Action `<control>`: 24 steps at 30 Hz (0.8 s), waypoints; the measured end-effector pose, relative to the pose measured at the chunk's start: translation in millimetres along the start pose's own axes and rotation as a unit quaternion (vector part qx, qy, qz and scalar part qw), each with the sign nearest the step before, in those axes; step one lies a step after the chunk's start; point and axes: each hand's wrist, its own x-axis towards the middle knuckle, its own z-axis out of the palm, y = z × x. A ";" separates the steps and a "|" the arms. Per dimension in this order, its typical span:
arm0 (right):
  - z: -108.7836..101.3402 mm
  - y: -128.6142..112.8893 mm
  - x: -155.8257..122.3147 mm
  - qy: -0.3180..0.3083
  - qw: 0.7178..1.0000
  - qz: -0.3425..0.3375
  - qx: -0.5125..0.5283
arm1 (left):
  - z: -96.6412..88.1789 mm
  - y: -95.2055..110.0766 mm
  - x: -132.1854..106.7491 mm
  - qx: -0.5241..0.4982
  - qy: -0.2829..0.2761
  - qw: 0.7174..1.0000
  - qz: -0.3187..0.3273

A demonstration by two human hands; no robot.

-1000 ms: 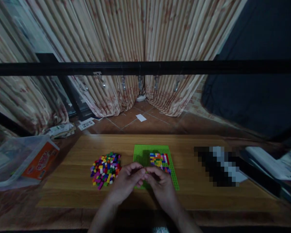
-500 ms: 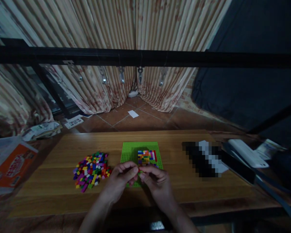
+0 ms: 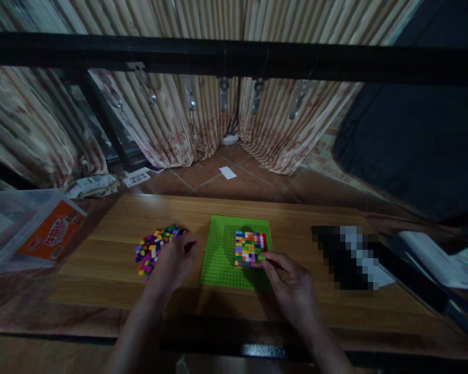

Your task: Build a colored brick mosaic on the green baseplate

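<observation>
Brick mosaic [image 3: 249, 248] on green baseplate [image 3: 222, 259] mid-table, right hand [image 3: 292, 285] pinching its near right corner, left hand [image 3: 173, 262] spread loosely over loose brick pile [image 3: 152, 246], blurred dark object [image 3: 347, 257] toward right edge.

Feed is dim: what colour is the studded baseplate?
Bright green baseplate, clearest in the head view.

two bare forearms coming in from the bottom edge, no sleeves in view, left hand [image 3: 171, 262] and right hand [image 3: 294, 288] both ungloved, no rings, watch or wristbands visible, fingers [image 3: 271, 258] bare, dim light hides finer detail
</observation>
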 end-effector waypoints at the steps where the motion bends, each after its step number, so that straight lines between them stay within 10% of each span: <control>1: 2.4 -1.7 0.1 -0.004 0.999 -0.031 -0.020 | -1.3 -3.0 0.0 0.044 0.003 0.999 -0.003; 8: 23.3 -3.8 1.7 0.020 0.986 -0.131 -0.105 | 0.4 -3.1 -1.4 0.193 -0.033 0.980 -0.038; 24: 40.2 -1.1 1.5 0.040 0.989 -0.106 -0.090 | -4.1 -1.6 -5.2 0.215 0.000 0.971 -0.103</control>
